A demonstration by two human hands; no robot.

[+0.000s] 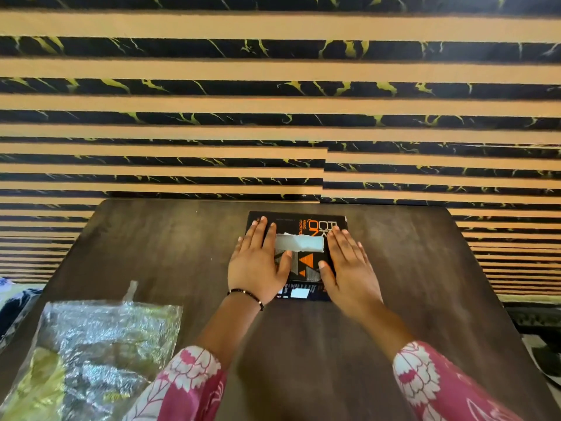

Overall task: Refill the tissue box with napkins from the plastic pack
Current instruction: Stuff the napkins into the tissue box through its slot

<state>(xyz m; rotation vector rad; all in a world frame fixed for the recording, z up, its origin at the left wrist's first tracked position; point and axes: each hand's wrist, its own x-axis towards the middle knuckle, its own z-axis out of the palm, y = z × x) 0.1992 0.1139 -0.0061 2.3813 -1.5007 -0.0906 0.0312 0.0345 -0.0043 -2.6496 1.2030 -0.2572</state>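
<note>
At the near left, a crinkled plastic pack (91, 357) lies on the dark table (182, 238), its lower corner cut off by the picture's edge; what it holds is hard to make out through the glare. Well apart from it, toward the far middle of the table, sits the black tissue box (299, 226). The left hand (258, 262) lies flat on the box's left side, fingers straight. A white napkin (299, 244) shows in the slot between the hands. The right hand (349, 262) lies flat on the right side, covering that edge.
</note>
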